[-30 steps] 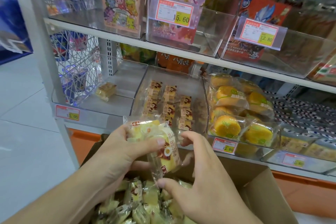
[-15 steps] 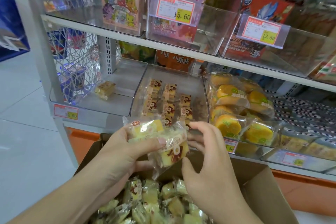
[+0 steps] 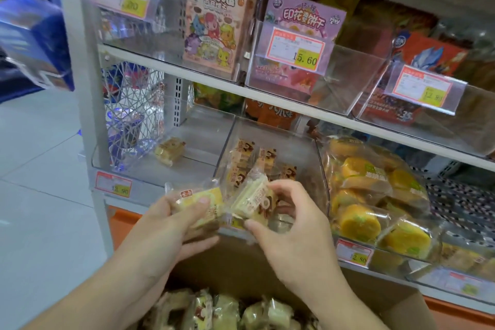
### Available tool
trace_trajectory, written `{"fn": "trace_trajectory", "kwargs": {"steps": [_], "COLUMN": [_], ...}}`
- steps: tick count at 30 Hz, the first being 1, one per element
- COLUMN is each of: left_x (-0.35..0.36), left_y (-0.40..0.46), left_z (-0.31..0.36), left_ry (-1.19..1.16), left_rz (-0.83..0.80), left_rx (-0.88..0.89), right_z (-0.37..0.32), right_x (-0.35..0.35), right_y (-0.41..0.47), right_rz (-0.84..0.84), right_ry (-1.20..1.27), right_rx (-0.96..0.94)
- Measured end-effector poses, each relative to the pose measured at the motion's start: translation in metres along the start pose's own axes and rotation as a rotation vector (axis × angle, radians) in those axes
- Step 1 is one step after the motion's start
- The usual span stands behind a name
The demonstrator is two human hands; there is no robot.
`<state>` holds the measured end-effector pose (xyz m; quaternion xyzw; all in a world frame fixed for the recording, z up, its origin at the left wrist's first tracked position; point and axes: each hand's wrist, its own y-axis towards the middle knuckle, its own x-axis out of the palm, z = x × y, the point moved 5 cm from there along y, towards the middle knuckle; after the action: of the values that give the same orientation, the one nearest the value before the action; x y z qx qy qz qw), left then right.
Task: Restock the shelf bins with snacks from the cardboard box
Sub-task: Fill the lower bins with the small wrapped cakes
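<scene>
1. head view: the left hand (image 3: pixel 171 225) grips a wrapped cake (image 3: pixel 198 202), thumb curled over its top, fingers under it.
2. the right hand (image 3: pixel 292 225) pinches a second cake (image 3: pixel 254 199) between thumb and fingertips, tilted, just beside the first one; the wrappers touch or nearly so (hard to tell).
3. both cakes hang above the box (image 3: pixel 241 262), right at the front lip of the middle bin (image 3: pixel 270 139), which holds a few like cakes standing at its back.
4. more wrapped cakes (image 3: pixel 227 311) fill the box below the wrists.
5. left bin (image 3: pixel 192 142) holds one lone cake (image 3: pixel 170 150); right bin is heaped with orange cakes (image 3: pixel 372 195) that press against the shared wall.
6. price tags (image 3: pixel 113 184) line the shelf edge; the upper shelf (image 3: pixel 214 83) overhangs the bins.
7. open room lies in the front half of the middle bin and most of the left one; floor (image 3: pixel 40 195) to the left.
</scene>
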<state>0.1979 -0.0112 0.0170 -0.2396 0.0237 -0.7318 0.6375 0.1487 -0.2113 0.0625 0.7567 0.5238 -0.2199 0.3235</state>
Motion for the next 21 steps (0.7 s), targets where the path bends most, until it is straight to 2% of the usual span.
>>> {"fn": "trace_trajectory", "kwargs": {"steps": [3,9,13,18,21], "left_x": [-0.020,-0.039,-0.044,-0.049,-0.050], "left_y": [0.014,0.033,0.038,0.041,0.043], "left_z": [0.007,0.010,0.013,0.017,0.018], "left_ry": [0.049,-0.009,-0.096,-0.234,-0.355], "left_rz": [0.064,0.082,0.037,0.003,-0.026], "left_rx": [0.032,0.006,0.005,0.002,-0.029], "right_z": [0.005,0.024,0.032,0.032,0.018], "right_x": [0.013,0.068,0.089,0.093,0.082], "right_y": [0.057,0.148,0.167,0.165,0.149], "right_rz": [-0.016,-0.261,-0.307,-0.331,-0.301], "right_ry": [-0.110,-0.395,-0.456,-0.555,-0.470], "right_rx": [-0.007,0.086,0.132,0.076,0.052]}}
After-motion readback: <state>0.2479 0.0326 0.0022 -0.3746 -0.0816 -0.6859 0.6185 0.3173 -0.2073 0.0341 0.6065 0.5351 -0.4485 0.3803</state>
